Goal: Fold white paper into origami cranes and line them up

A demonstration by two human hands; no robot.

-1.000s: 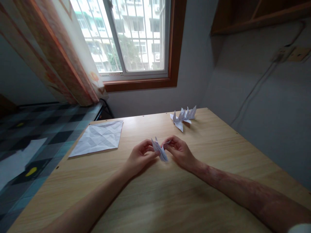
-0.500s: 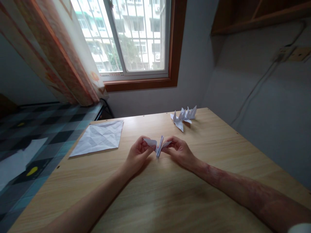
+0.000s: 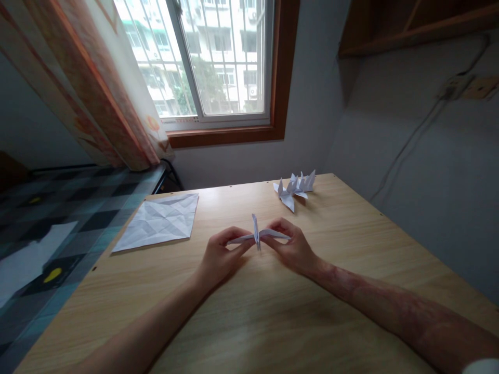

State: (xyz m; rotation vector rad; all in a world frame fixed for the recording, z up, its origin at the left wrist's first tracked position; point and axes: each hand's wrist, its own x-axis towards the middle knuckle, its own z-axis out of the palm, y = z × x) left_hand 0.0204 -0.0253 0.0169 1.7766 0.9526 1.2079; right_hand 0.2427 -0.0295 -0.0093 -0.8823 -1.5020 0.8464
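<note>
A folded white origami crane (image 3: 256, 234) is held between my two hands near the middle of the wooden table (image 3: 249, 311). My left hand (image 3: 224, 249) pinches its left wing close to the body, fingers behind and thumb in front. On the other side my right hand (image 3: 290, 244) grips the right wing the same way. Both wings spread out sideways, and a thin point stands up from the centre. The fingertips behind the wings are partly hidden.
Several finished paper cranes (image 3: 294, 189) stand at the table's back right. A creased sheet of white paper (image 3: 158, 221) lies at the back left. Left of the table is a checked bed (image 3: 89, 200) with a white paper (image 3: 35, 259) on it. A window (image 3: 230, 57) is ahead.
The crane's wings have been drawn down and outward, from slanting to nearly flat. Its body has turned a little, and both hands stay in about the same place.
</note>
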